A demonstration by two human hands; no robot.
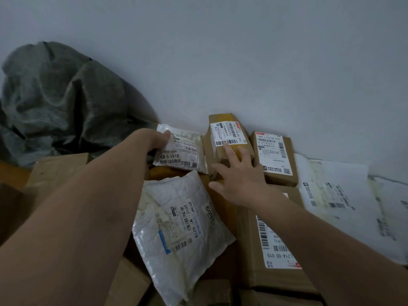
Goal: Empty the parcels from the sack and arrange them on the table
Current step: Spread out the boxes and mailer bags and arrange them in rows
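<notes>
Wall [265,62] behind; left fingers [165,134] pinch white pouch [185,154], right fingers [228,151] touch box [227,129].

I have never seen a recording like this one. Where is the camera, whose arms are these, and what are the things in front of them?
There is no machine here. A person wears one camera on the head, so you see what they see, looking forward and down. The left hand holds a small white parcel by its corner; that is the only grip. The right hand is open, its fingers spread, touching a brown box by the wall. Around them lie more parcels: a white padded pouch, another labelled box, a large carton and flat white mailers. The crumpled grey-green sack sits at the back left.
</notes>
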